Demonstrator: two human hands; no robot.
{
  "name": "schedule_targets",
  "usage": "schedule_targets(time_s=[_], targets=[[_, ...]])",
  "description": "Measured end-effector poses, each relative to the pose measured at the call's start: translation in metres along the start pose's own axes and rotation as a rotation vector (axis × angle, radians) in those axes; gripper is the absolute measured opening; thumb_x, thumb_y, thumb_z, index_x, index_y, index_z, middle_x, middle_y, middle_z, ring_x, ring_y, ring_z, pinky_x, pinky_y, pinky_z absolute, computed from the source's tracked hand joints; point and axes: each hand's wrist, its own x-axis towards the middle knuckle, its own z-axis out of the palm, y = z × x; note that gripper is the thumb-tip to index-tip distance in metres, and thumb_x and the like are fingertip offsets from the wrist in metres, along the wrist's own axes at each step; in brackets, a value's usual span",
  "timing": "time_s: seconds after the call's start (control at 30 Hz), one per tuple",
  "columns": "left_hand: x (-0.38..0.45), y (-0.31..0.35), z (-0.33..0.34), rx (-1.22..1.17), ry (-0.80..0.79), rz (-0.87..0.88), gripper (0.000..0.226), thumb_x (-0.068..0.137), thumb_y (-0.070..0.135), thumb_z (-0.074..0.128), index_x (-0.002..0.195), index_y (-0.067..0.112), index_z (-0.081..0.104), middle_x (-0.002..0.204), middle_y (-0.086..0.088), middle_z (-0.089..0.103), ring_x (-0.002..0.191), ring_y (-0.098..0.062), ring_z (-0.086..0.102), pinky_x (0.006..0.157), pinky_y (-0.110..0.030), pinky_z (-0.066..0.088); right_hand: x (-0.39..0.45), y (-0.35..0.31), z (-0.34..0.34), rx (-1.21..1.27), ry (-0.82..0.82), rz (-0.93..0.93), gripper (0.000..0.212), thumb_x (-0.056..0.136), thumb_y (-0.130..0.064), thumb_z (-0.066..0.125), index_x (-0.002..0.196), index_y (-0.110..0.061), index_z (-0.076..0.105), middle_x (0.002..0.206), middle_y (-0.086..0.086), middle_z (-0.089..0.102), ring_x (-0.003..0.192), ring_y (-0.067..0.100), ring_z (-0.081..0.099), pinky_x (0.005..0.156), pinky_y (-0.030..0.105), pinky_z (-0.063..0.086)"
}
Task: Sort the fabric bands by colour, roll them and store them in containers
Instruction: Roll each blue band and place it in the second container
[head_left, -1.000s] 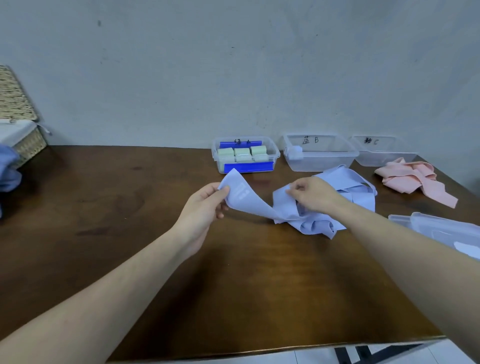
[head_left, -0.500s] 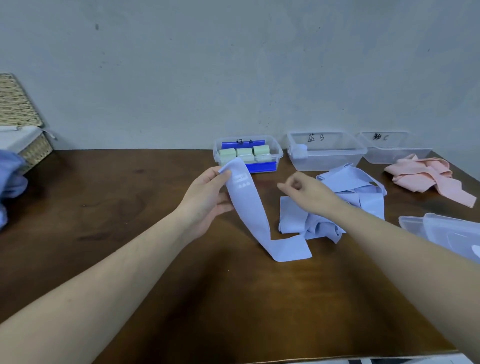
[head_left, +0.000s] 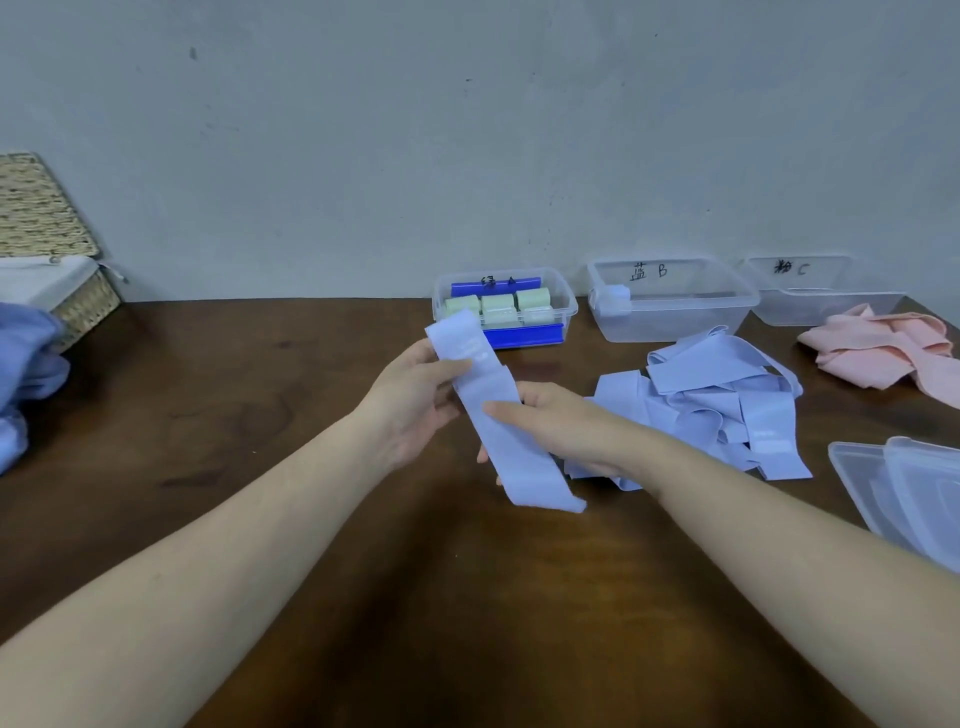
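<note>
Brown table (head_left: 260, 467) | both hands, left hand (head_left: 415, 400) and right hand (head_left: 550, 421), grip flat pale-blue band (head_left: 498, 415)

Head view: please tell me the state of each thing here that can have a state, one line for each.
blue band: held up, unrolled, lower end hanging
left hand: pinches the band's top
right hand: holds the band's middle
blue pile: loose, unrolled
pink pile: loose, unrolled
box A: open, holds green rolls
box B: open, holds one blue roll
box C: open
lids: off, stacked
</note>
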Motion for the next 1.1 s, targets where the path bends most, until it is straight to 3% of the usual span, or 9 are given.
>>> schedule_targets(time_s=[0.13,0.2,0.3,0.43,0.6,0.7,0.87,1.0,1.1], targets=[[0.018,0.003,-0.001,-0.055,0.140,0.055,0.036,0.096,-0.004,0.052,0.128,0.013,0.060,0.116,-0.008,0.072,0.101,-0.021,0.071,0.074,-0.031,0.059,0.007,0.012,0.000,-0.066,-0.032,0.093,0.030,0.095,-0.045,0.062,0.119,-0.026,0.058,0.109,0.001,0.073,0.096,0.015,0.072,0.080,0.031,0.058],[0.029,0.006,-0.003,-0.077,0.193,0.047,0.032,0.097,-0.003,0.052,0.125,0.010,0.060,0.116,-0.008,0.071,0.100,-0.021,0.072,0.071,-0.029,0.059,0.006,0.020,-0.001,-0.168,-0.055,0.122,0.037,0.092,-0.042,0.067,0.122,-0.023,0.058,0.113,0.005,0.070,0.093,0.015,0.070,0.075,0.027,0.056],[0.044,0.004,-0.002,0.005,0.247,0.006,0.028,0.097,0.003,0.056,0.124,0.009,0.059,0.116,-0.009,0.070,0.100,-0.021,0.071,0.071,-0.031,0.059,0.004,0.030,-0.002,-0.241,-0.076,0.137,0.029,0.097,-0.032,0.061,0.124,-0.020,0.061,0.115,0.004,0.070,0.097,0.018,0.071,0.081,0.031,0.060],[0.055,-0.012,0.003,0.134,0.234,-0.040,0.019,0.099,0.010,0.058,0.118,0.011,0.057,0.115,-0.009,0.069,0.103,-0.022,0.069,0.079,-0.036,0.059,-0.003,0.030,0.001,-0.011,-0.087,0.166,0.025,0.103,-0.028,0.053,0.126,-0.023,0.062,0.117,0.000,0.072,0.105,0.017,0.070,0.093,0.040,0.057],[0.067,-0.032,0.007,0.359,0.236,-0.051,0.012,0.094,0.023,0.063,0.105,0.018,0.063,0.113,-0.008,0.068,0.108,-0.027,0.065,0.093,-0.049,0.056,-0.006,0.028,0.006,0.170,-0.039,0.283,0.029,0.106,-0.029,0.047,0.133,-0.026,0.056,0.120,0.000,0.070,0.105,0.018,0.070,0.095,0.045,0.056],[0.074,-0.041,0.008,0.358,0.231,-0.063,0.020,0.095,0.019,0.063,0.115,0.016,0.064,0.120,-0.008,0.067,0.108,-0.024,0.065,0.092,-0.044,0.057,-0.006,0.034,0.009,0.204,0.016,0.329,0.035,0.102,-0.032,0.055,0.135,-0.023,0.053,0.121,0.002,0.069,0.106,0.019,0.070,0.095,0.045,0.056],[0.065,-0.047,0.007,0.430,0.149,-0.103,0.055,0.097,0.009,0.059,0.148,0.017,0.041,0.143,-0.004,0.052,0.127,-0.021,0.054,0.104,-0.036,0.049,-0.015,0.044,0.014,-0.089,0.066,0.304,0.055,0.093,-0.037,0.068,0.141,-0.027,0.044,0.126,-0.004,0.063,0.109,0.016,0.066,0.092,0.039,0.058],[0.046,-0.055,0.002,0.573,0.104,-0.012,0.055,0.097,0.013,0.059,0.148,0.027,0.042,0.151,0.002,0.044,0.135,-0.016,0.044,0.111,-0.034,0.040,-0.030,0.043,0.019,-0.651,0.133,0.231,0.072,0.094,-0.037,0.061,0.154,-0.026,0.022,0.128,-0.002,0.058,0.093,0.018,0.066,0.073,0.033,0.062],[0.022,-0.062,0.003,0.697,0.061,0.081,0.045,0.098,0.015,0.056,0.141,0.029,0.051,0.148,0.007,0.045,0.136,-0.012,0.042,0.103,-0.027,0.039,-0.038,0.050,0.022,-0.746,0.193,0.220,0.078,0.095,-0.035,0.059,0.157,-0.032,0.012,0.121,0.001,0.059,0.086,0.020,0.067,0.072,0.036,0.062]])
